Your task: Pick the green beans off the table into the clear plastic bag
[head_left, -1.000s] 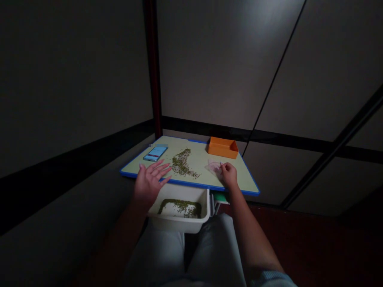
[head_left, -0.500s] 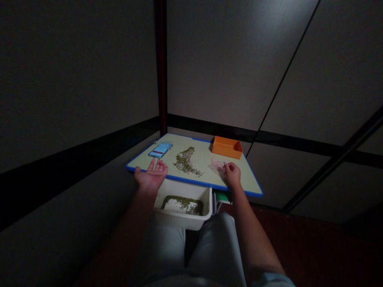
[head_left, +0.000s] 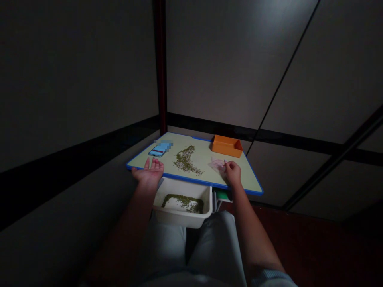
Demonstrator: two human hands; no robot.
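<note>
The right hand (head_left: 232, 173) is closing its thumb and forefinger into a tight pinch at the edge of a translucent plastic film (head_left: 217, 165), lying at centre right of the frame; the view does not settle whether the film is gripped or only touched. The left hand (head_left: 149, 172) is lying palm up and open, with its fingers spread across the near edge of a blue-rimmed pale green board (head_left: 191, 180).

A scattered heap of small green beans (head_left: 185, 161) is lying on the board between the hands, clear of both. A smartphone (head_left: 157, 150), partly blurred, is lying at the board's far left. An orange rectangular tray (head_left: 226, 146) is standing at the far edge, beyond the film. A white plastic bin (head_left: 181, 220) is sitting below the board's near edge, on the person's light trousers (head_left: 215, 247), holding a band of green beans (head_left: 182, 203). A dark vertical post (head_left: 160, 59) is rising behind the board's far corner. Nothing is standing between the right hand and the film.
</note>
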